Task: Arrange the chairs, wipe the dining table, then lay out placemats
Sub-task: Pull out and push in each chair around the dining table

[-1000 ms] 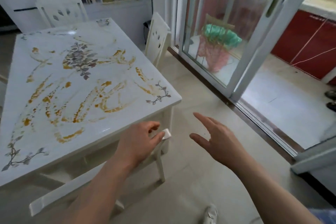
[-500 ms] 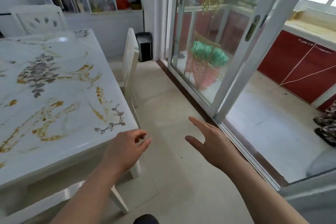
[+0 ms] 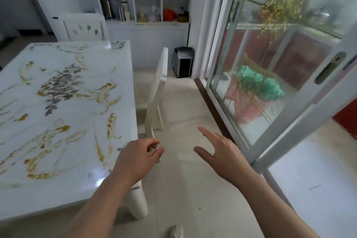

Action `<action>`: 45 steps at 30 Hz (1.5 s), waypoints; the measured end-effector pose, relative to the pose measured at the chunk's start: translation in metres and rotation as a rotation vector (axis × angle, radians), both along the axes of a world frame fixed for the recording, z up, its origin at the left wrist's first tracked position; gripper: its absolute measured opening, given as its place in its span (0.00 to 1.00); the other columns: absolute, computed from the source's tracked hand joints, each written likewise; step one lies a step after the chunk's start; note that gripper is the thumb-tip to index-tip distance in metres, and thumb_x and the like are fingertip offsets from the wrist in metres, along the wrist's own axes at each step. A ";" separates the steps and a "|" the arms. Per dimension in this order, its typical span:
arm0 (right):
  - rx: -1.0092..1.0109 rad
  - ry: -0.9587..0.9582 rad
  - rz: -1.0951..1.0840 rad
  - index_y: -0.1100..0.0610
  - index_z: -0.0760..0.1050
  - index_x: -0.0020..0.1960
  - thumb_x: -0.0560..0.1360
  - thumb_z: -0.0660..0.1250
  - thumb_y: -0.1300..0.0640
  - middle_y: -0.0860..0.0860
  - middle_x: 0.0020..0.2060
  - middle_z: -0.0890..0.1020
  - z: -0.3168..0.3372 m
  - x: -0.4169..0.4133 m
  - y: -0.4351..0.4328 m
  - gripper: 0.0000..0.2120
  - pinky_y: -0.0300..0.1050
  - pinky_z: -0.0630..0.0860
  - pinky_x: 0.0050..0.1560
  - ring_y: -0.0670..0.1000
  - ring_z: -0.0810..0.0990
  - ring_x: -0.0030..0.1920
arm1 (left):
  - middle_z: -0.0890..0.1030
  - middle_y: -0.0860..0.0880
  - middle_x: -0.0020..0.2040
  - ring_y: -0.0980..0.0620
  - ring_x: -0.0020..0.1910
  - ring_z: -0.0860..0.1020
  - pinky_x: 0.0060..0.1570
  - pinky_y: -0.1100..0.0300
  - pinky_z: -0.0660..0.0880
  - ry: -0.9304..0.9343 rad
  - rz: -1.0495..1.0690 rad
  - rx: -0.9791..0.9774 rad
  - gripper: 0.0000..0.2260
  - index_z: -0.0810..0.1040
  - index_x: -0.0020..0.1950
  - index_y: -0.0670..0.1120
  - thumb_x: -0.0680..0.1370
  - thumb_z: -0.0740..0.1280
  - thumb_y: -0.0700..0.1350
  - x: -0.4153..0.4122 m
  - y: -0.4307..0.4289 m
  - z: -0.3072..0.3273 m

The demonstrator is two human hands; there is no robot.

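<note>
Head view. Inspector: Where does the side chair point(image 3: 156, 91) stand?
Assessor: Beside the counter's point(image 3: 67, 121) long edge, backrest edge-on, seat towards it. Both hands are short of it and carry nothing: left hand point(image 3: 139, 157) loosely curled, right hand point(image 3: 222, 152) spread flat.
Inspector: Handling?
Assessor: Rigid white frame, judged moderately heavy, painted and rather smooth. Take the backrest's top rail with both hands; sliding likely suits it better than lifting.
Inspector: Obstructions?
Assessor: Sliding glass door point(image 3: 270, 75) near on the right, so the aisle is narrow. A black box point(image 3: 183, 62), bin or appliance, cannot tell, stands beyond the chair by the wall. A second chair point(image 3: 83, 29) sits at the counter's far end. The corner leg point(image 3: 138, 205) is just beside the left forearm.
</note>
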State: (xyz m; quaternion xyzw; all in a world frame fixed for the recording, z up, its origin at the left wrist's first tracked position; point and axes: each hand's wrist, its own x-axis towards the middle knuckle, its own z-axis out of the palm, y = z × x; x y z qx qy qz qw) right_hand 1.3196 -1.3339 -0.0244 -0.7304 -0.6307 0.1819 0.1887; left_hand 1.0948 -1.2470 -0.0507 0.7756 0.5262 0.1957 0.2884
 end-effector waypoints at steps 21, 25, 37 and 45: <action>0.013 -0.068 0.354 0.45 0.57 0.75 0.78 0.60 0.41 0.47 0.70 0.69 0.008 0.163 0.301 0.28 0.44 0.65 0.66 0.49 0.68 0.68 | 0.80 0.58 0.53 0.58 0.53 0.77 0.56 0.58 0.73 0.080 0.355 -0.022 0.18 0.76 0.62 0.53 0.75 0.66 0.57 0.152 0.226 0.013; 0.028 -0.099 0.485 0.45 0.58 0.75 0.78 0.60 0.41 0.45 0.71 0.68 0.008 0.199 0.364 0.28 0.45 0.66 0.66 0.48 0.66 0.69 | 0.79 0.54 0.59 0.55 0.57 0.77 0.57 0.59 0.71 0.074 0.502 -0.037 0.19 0.74 0.65 0.51 0.76 0.66 0.55 0.186 0.261 0.013; 0.020 -0.112 0.831 0.46 0.59 0.75 0.78 0.62 0.44 0.46 0.71 0.68 -0.016 0.208 0.509 0.27 0.41 0.59 0.68 0.48 0.65 0.71 | 0.79 0.51 0.57 0.50 0.55 0.76 0.50 0.58 0.70 0.145 0.813 -0.143 0.17 0.75 0.61 0.49 0.76 0.65 0.56 0.226 0.341 -0.007; 0.095 -0.304 1.032 0.48 0.58 0.76 0.78 0.63 0.46 0.50 0.75 0.61 -0.035 0.176 0.602 0.29 0.44 0.55 0.72 0.51 0.59 0.74 | 0.76 0.53 0.62 0.52 0.61 0.74 0.55 0.59 0.70 0.177 0.801 -0.228 0.21 0.70 0.68 0.52 0.77 0.64 0.56 0.229 0.400 -0.034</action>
